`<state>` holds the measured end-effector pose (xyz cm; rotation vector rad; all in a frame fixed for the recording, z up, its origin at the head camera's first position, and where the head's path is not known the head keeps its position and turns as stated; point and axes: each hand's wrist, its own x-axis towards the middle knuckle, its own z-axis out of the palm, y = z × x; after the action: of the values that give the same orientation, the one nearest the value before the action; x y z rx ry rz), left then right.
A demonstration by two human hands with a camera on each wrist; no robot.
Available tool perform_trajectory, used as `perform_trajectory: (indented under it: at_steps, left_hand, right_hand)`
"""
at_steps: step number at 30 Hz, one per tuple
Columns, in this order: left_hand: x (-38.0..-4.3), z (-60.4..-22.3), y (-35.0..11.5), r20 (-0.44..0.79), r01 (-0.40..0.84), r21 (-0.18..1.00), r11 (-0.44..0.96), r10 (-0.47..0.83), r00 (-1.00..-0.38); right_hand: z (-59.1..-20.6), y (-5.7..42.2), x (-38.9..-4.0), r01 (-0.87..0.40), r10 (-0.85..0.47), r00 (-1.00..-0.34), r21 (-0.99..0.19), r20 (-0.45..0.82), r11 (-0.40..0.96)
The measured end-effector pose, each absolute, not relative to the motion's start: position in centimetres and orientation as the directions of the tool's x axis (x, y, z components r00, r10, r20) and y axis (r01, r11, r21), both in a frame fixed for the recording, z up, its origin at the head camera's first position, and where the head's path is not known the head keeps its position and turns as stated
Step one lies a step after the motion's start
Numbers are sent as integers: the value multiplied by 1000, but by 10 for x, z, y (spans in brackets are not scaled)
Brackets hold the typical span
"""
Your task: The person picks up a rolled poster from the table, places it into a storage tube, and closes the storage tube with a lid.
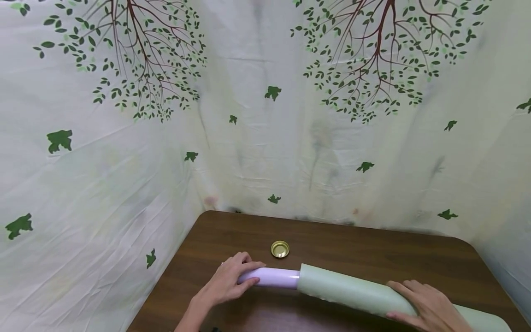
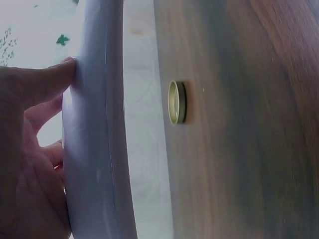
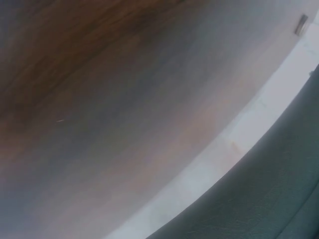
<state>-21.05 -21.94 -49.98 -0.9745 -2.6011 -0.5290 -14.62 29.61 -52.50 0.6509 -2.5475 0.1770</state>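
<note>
In the head view my left hand [image 1: 232, 279] grips a glossy lavender tube [image 1: 275, 278], thumb on the near side and fingers over the far side. The tube's right end goes into a wider pale green roll [image 1: 348, 290]. My right hand [image 1: 427, 304] holds that roll toward its right part. Close up in the left wrist view, the thumb and fingers of my left hand [image 2: 35, 114] lie against the tube [image 2: 94, 119], which has a lengthwise line. The right wrist view shows the green roll [image 3: 249, 199] at lower right; no hand appears there.
A small round gold lid-like dish [image 1: 280, 249] lies on the dark brown wooden table [image 1: 244, 226], beyond the tube. White cloth [image 1: 249, 152] printed with branches and green leaves hangs behind the table and at its sides.
</note>
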Motion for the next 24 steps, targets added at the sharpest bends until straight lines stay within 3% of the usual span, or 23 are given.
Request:
perform_trajectory:
  at_steps: [13, 24]
  left_hand:
    - [-207, -500, -195, 377, 707, 266, 655, 605, -702]
    - [-203, -501, -180, 392, 738, 224, 636, 635, -666]
  right_hand:
    - [-516, 277, -145, -530, -468, -728, 22, 501, 848]
    - [-518, 270, -145, -572, -501, -685, 35, 529, 819]
